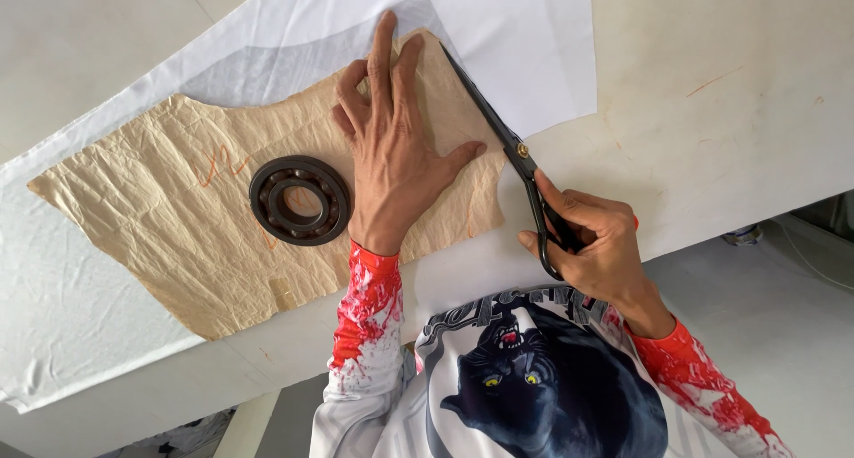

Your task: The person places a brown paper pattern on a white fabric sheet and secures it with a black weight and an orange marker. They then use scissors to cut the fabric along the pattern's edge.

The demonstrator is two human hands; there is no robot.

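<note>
My left hand (391,147) lies flat with fingers spread on a crumpled brown paper pattern (178,209), pinning it to white fabric (525,40) on a pale table (712,93). My right hand (596,240) grips black scissors (511,142) by the handles. Their blades run along the pattern's right edge, slicing the white fabric. A dark round metal bearing (300,200) rests on the pattern as a weight, just left of my left wrist.
The table's near edge (729,222) runs diagonally close to my body. White fabric (62,316) hangs past the pattern on the left side. Below the edge lies a light floor (783,325), with a small object (741,236) near the table.
</note>
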